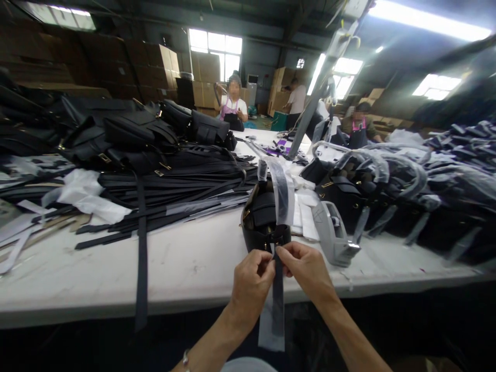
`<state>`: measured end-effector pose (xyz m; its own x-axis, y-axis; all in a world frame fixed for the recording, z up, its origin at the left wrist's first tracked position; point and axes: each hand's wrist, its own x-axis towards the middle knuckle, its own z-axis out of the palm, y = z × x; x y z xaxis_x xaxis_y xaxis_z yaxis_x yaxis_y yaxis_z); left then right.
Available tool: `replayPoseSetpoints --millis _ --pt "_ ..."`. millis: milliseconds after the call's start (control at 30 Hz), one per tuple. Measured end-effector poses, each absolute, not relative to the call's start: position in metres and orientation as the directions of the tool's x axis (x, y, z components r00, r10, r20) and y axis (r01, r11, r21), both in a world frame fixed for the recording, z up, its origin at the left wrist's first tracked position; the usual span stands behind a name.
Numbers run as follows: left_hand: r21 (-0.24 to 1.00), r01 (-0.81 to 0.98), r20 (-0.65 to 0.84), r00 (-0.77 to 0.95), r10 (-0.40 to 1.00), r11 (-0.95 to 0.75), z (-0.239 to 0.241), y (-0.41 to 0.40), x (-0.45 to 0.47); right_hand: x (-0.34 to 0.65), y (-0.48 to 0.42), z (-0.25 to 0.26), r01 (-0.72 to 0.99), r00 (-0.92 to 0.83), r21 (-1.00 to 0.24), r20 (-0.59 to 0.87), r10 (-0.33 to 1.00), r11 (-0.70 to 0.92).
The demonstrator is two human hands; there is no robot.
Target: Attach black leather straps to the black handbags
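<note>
A black handbag (263,212) stands on the white table in front of me, its handle (282,191) wrapped in clear plastic. From its near side a black strap (278,294) hangs over the table edge, partly sleeved in clear film. My left hand (253,276) pinches the strap near its upper end, just below the bag. On the other side my right hand (306,266) pinches the same strap close to the bag's small gold fitting. The exact spot between the fingertips is partly hidden by them.
Right of the bag stands a grey tape dispenser (333,235), with several wrapped handbags (349,196) beyond. Left lie piled black straps (186,175) and black bags (135,126). One loose strap (141,258) hangs off the table edge (186,305). A co-worker (232,103) is across the table.
</note>
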<state>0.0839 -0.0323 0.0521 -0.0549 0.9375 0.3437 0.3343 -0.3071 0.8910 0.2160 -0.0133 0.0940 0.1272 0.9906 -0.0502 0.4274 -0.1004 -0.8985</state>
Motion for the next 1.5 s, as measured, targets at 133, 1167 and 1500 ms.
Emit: replayPoseSetpoints --millis 133,1167,1500 --pt "0.777 0.445 0.481 0.035 0.876 -0.444 0.049 -0.034 0.082 0.215 -0.015 0.092 0.477 0.09 -0.879 0.018 0.996 -0.027" --pt "0.922 -0.281 -0.226 0.172 0.959 0.268 0.076 -0.016 0.043 0.165 -0.01 0.088 0.131 0.044 -0.99 0.065 0.997 0.059" --pt "0.97 -0.171 -0.183 -0.029 0.983 0.176 0.038 -0.022 0.031 0.226 -0.004 0.09 0.31 0.077 -0.951 0.033 0.997 0.008"
